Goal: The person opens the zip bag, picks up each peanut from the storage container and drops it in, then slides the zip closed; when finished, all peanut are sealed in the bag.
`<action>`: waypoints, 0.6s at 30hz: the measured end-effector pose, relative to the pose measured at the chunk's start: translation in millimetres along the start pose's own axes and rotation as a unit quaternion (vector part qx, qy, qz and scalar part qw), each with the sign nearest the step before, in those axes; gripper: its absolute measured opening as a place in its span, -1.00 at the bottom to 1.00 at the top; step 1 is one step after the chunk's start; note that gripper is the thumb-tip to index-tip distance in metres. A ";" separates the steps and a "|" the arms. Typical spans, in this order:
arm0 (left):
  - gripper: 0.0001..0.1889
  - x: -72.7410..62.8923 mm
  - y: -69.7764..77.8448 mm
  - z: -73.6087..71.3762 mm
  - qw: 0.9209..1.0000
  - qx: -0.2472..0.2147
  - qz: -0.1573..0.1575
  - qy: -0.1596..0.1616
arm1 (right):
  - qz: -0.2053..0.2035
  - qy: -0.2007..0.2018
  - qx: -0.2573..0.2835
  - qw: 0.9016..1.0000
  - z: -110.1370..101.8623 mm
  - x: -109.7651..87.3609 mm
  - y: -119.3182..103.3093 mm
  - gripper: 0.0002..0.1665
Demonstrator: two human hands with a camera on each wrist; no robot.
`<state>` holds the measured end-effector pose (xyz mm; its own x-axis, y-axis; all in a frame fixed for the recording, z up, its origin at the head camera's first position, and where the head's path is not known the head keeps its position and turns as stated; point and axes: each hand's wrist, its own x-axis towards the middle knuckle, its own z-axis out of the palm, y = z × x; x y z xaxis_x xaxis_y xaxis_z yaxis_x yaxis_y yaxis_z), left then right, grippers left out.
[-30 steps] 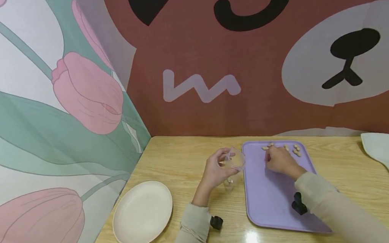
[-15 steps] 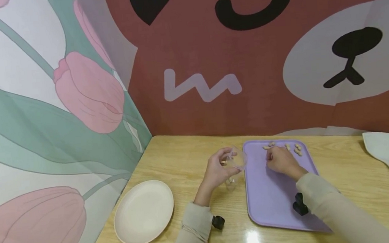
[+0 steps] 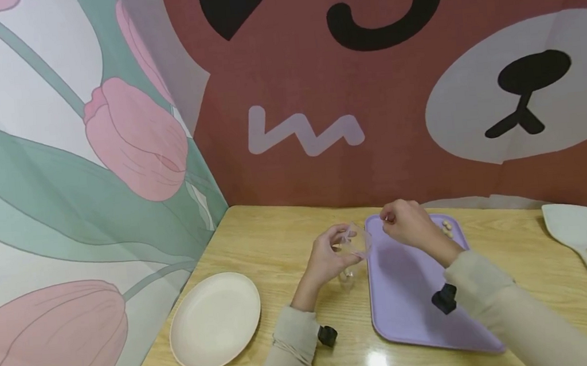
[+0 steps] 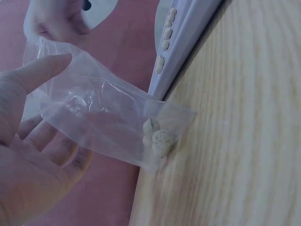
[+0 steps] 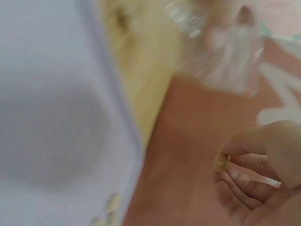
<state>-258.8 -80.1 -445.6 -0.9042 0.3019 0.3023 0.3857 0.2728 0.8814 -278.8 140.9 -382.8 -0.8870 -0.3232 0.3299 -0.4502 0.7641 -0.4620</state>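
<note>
My left hand (image 3: 326,258) holds a clear plastic bag (image 4: 108,108) by its mouth, thumb and fingers spreading it wide. At the bottom of the bag, close to the wooden table, lie a few peanuts (image 4: 162,142). Over the far left part of the purple tray (image 3: 406,295), my right hand (image 3: 408,224) is raised. Between its thumb and finger a single peanut (image 5: 221,162) is pinched, as the right wrist view shows. Several loose peanuts (image 3: 447,229) rest along the tray's far edge, some of them hidden behind the right hand in the head view.
An off-white plate (image 3: 215,321) sits at the left of the wooden table (image 3: 271,230). On the far right lies a spatula (image 3: 575,227) with a pale green handle end. A printed cloth wall (image 3: 293,177) rises behind the table.
My right hand has lifted off the far part of the tray with a peanut and shifted left toward the bag. The left hand and bag have hardly moved.
</note>
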 end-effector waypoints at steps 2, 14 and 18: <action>-0.37 -0.4 -0.6 -0.3 1.000 0.002 -0.002 -0.001 | -0.006 0.003 0.011 1.000 -1.3 2.0 -14.1 -0.85; -0.35 -0.5 -1.3 -0.2 1.000 -0.003 -0.017 -0.001 | -0.045 -0.039 0.040 0.997 7.9 0.9 -59.8 -0.85; -0.34 -0.3 -0.8 -0.5 1.000 -0.006 -0.025 -0.001 | -0.042 -0.045 0.036 0.997 8.7 1.0 -61.0 -0.84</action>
<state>-258.9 -80.8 -446.2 -0.9215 0.2904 0.2578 0.3388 0.2767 0.8993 -253.1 89.1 -361.5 -0.8500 -0.4359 0.2959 -0.5267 0.6907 -0.4955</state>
